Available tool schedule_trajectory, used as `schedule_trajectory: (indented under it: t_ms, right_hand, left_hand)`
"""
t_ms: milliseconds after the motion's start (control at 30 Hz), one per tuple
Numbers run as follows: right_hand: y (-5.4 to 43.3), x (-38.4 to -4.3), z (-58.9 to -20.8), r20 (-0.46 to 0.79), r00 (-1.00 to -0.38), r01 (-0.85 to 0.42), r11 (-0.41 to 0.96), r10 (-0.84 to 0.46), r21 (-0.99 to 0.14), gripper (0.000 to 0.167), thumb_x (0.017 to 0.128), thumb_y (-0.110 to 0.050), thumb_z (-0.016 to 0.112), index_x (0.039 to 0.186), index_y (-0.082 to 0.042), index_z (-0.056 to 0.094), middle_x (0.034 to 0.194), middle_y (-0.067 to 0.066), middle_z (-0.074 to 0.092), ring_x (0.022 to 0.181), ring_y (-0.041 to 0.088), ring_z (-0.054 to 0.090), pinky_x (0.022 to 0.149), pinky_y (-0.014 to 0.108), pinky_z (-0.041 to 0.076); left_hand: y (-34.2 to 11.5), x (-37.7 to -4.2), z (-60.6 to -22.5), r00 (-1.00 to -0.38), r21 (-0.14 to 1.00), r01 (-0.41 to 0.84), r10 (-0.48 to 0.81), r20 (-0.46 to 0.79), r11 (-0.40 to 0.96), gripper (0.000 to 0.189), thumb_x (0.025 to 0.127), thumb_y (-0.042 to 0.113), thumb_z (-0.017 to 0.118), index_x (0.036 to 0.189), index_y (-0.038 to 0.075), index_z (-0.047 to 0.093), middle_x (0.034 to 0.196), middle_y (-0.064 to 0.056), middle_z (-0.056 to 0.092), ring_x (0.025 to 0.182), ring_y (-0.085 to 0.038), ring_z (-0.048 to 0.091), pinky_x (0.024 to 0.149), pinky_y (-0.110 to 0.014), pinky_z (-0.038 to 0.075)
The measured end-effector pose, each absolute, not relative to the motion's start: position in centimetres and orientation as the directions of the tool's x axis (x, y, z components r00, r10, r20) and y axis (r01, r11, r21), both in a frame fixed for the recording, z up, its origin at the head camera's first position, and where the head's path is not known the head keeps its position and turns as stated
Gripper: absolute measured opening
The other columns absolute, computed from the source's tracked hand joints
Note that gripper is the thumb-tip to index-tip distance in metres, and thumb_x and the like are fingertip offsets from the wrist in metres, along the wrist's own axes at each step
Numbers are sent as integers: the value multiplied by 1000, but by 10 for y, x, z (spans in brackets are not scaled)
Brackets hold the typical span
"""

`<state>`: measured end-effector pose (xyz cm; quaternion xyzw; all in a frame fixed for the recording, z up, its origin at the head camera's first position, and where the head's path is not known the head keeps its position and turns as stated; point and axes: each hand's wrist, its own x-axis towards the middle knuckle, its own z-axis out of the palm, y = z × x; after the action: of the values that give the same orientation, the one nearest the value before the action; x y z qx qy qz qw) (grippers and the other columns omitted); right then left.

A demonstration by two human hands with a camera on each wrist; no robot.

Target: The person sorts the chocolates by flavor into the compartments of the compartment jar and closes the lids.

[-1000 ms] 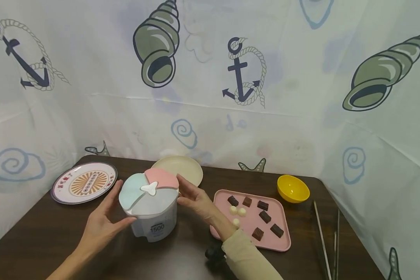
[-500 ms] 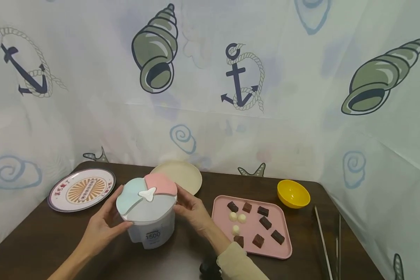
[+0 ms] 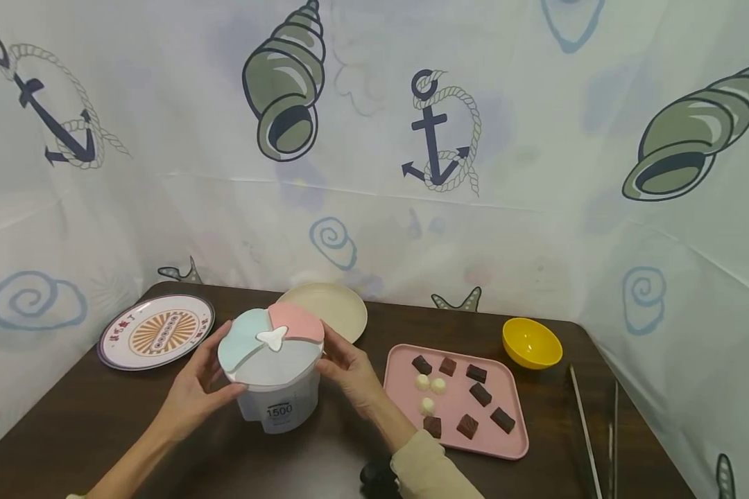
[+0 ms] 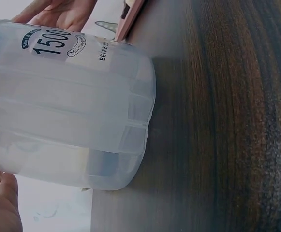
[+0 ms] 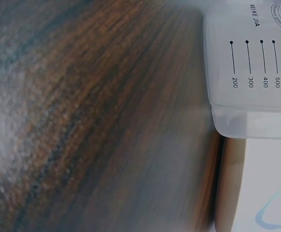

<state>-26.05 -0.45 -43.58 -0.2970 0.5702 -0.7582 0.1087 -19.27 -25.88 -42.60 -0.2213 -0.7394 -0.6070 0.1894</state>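
Observation:
In the head view a translucent storage container (image 3: 290,409), marked 1500, has a round lid (image 3: 271,371) with pink, mint and white segments. My left hand (image 3: 190,398) grips its left side, thumb at the lid's front edge. On the other side my right hand (image 3: 352,374) holds it near the rim, some fingers hidden behind. Seen from the left wrist, the container (image 4: 63,106) looks unfilled, its base close to the dark table; whether it touches is unclear. The right wrist view shows the container's wall (image 5: 256,63) with a measuring scale, and neither hand.
A pink tray (image 3: 399,409) with dark chocolates and white balls lies to the right. Behind it stands a yellow bowl (image 3: 532,343). A cream plate (image 3: 343,305) is at the back, a printed plate (image 3: 159,333) at the left. Thin metal rods (image 3: 583,430) lie near the right edge.
Both hands keep their hold on the container. The right forearm has shifted slightly left, uncovering a chocolate on the tray. The head view has moved a little.

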Motion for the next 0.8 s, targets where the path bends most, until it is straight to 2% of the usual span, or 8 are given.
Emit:
schedule_trajectory:
  t_ms: [167,567,800]
  right_hand:
    - [-4,-260,-436,314,-802,-165,-318,-508,-934,71,84,-25,68,144,-7,36,149,9,34,138,23,32,110,34,29]
    - [-4,-259,-434,304,-807,-160,-308,-506,-938,70,85,-23,68,145,-8,35,150,8,33,138,23,31,111,37,29]
    - [-3,-260,-433,293,-808,-146,-309,-511,-940,70,86,-25,68,145,-9,35,151,7,32,139,25,31,111,39,29]
  left_hand:
    - [-257,-193,-426,-822,809,569,84,563,149,91,67,-24,66,145,-2,24,146,6,38,127,3,40,96,-5,32]
    - [-253,-193,-425,-828,777,529,4,561,341,92,64,-17,75,143,0,32,148,5,37,123,9,40,92,-4,35]
    - [-247,-191,-427,-811,753,527,-29,584,394,88,66,-12,76,142,1,33,150,-6,34,124,10,38,91,-3,36]
